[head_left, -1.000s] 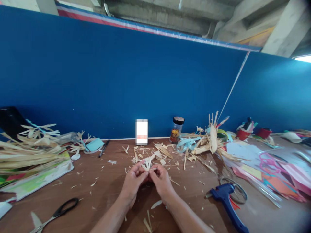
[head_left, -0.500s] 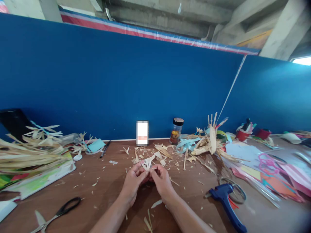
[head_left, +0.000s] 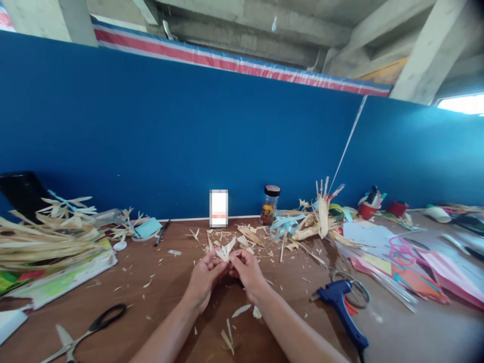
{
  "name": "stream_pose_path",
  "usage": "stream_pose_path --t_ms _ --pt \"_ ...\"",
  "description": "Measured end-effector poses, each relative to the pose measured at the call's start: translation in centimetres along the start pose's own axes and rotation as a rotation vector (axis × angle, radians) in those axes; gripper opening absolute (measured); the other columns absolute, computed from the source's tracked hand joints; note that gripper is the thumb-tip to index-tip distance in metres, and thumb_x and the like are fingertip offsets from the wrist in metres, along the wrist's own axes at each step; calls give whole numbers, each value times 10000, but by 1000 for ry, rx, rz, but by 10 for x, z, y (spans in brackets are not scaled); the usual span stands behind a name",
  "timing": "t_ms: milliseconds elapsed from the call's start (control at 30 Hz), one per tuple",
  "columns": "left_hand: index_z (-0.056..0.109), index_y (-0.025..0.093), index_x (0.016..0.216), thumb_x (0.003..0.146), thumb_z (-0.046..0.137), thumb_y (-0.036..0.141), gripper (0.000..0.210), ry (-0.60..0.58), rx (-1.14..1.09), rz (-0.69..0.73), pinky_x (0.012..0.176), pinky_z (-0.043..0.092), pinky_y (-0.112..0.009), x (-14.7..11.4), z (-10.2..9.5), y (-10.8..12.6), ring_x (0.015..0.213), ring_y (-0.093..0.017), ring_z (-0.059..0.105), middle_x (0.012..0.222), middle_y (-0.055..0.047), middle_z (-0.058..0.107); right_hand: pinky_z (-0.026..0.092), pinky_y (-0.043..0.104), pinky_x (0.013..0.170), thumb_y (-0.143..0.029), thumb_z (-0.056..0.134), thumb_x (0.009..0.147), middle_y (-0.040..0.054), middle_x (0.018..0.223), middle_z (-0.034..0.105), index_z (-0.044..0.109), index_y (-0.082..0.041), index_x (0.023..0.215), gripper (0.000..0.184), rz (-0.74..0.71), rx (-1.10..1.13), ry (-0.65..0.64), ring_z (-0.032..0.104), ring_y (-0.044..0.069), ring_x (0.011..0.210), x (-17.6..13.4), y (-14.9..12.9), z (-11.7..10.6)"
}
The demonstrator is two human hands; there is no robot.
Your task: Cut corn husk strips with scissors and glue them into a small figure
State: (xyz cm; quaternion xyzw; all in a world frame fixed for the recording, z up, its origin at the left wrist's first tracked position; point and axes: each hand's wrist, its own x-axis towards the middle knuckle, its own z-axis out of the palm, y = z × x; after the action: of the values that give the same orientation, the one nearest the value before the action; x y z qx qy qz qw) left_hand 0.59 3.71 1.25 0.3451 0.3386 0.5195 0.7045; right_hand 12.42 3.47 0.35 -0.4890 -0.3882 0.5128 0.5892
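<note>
Above the brown table, both hands meet around a small flower-like bunch of pale, dried husk strips (head_left: 227, 249), whose pointed tips fan upward. My left hand (head_left: 206, 277) pinches its base between thumb and fingers. From the other side, my right hand (head_left: 247, 272) has its thumb and fingers closed at the same base; the fingertips hide what exactly lies between them. Husk scraps (head_left: 251, 235) are scattered just beyond the hands, and a few loose pale slivers (head_left: 228, 337) lie below the wrists.
Open scissors (head_left: 91, 330) lie front left, near a heap of dried husks (head_left: 49, 239). To the right are a blue glue gun (head_left: 340, 305), a husk figure (head_left: 322, 214), coloured papers (head_left: 419, 280) and a black-lidded jar (head_left: 269, 205). A blue partition (head_left: 189, 126) rises behind the table.
The view has turned slightly to the right. My right hand has shifted its fingers at the bunch's base, and the husk tips now look more spread.
</note>
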Motion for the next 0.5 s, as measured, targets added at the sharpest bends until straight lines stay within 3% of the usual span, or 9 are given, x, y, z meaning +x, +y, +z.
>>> stream_pose_path --t_ms 167,333,500 --pt "503 176 1119 581 737 145 587 2 7 -20 675 498 -224 1 0 -3 651 -111 623 676 8 630 438 203 479 -286 605 645 -36 546 553 572 -157 704 145 1 -12 17 522 97 501 -1 -3 -4" --pt "523 192 1078 611 709 140 505 52 32 -38 648 503 -218 3 -2 -4 746 -130 632 823 -33 646 429 201 471 -270 598 642 -33 543 562 572 -155 702 133 -16 -44 30 537 106 513 -1 -8 -7" --pt "510 190 1086 613 717 181 517 -16 23 -18 664 502 -235 1 -1 -5 717 -128 631 766 -17 647 428 205 463 -269 595 642 -37 530 556 570 -159 698 126 -35 -69 42 533 109 500 -3 -7 -6"
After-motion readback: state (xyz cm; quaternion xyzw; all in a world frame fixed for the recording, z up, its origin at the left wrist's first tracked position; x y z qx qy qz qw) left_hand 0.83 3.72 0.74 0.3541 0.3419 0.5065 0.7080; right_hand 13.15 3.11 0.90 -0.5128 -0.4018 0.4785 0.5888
